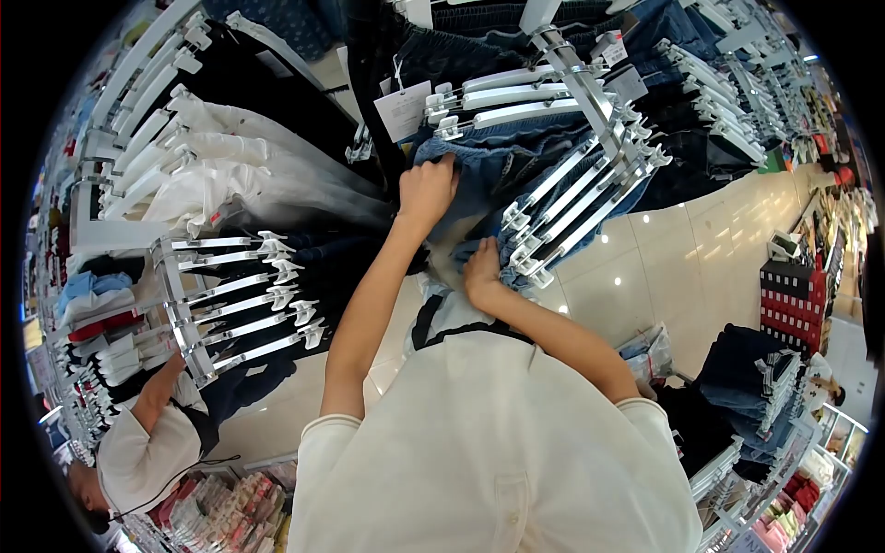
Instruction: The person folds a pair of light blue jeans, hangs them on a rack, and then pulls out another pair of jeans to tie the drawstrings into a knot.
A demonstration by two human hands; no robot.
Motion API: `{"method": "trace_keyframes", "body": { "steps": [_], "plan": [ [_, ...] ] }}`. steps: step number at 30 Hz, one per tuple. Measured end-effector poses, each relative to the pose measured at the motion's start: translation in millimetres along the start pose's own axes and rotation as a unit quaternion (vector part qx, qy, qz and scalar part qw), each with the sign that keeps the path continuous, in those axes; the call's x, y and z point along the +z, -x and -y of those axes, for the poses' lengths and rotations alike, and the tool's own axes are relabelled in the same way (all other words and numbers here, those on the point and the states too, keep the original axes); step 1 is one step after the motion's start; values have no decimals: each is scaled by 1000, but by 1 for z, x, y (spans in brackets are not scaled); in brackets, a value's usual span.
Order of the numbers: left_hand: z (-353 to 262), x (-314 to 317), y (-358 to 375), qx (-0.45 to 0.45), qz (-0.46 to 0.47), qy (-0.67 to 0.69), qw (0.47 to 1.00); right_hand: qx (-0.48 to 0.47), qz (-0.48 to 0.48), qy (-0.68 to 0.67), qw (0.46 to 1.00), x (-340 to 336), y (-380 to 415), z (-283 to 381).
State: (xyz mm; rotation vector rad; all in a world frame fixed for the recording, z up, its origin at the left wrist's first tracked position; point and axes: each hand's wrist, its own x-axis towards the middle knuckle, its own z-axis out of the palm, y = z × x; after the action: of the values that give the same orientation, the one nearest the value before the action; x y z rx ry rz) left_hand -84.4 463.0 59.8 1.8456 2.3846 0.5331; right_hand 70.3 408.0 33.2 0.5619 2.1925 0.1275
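Blue jeans (481,170) hang on the rail just right of my left hand (427,195), waist up at the clips, long axis dropping toward the floor. Left is nearer the far hangers (527,95); that grip looks closed on the waist edge. Right hand (481,275) sits closer to the body, fingers against denim by the clip ends of the near hangers (576,207). Can't tell if that grip is closed. Gap between the hands is narrow, hangers crosswise to the right.

Containers: clear plastic bag (656,346) on the floor, right side, something bluish inside. Red-and-black boxes (791,300) stacked far right, contents hidden. Packaged garments (226,516) piled lower left.
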Motion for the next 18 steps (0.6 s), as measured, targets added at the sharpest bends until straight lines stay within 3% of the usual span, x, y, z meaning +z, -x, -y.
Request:
{"method": "trace_keyframes", "body": {
  "steps": [18],
  "plan": [
    [-4, 4, 4, 6, 53, -43, 998, 4, -16, 8, 1000, 2, 0, -1]
  ]
}}
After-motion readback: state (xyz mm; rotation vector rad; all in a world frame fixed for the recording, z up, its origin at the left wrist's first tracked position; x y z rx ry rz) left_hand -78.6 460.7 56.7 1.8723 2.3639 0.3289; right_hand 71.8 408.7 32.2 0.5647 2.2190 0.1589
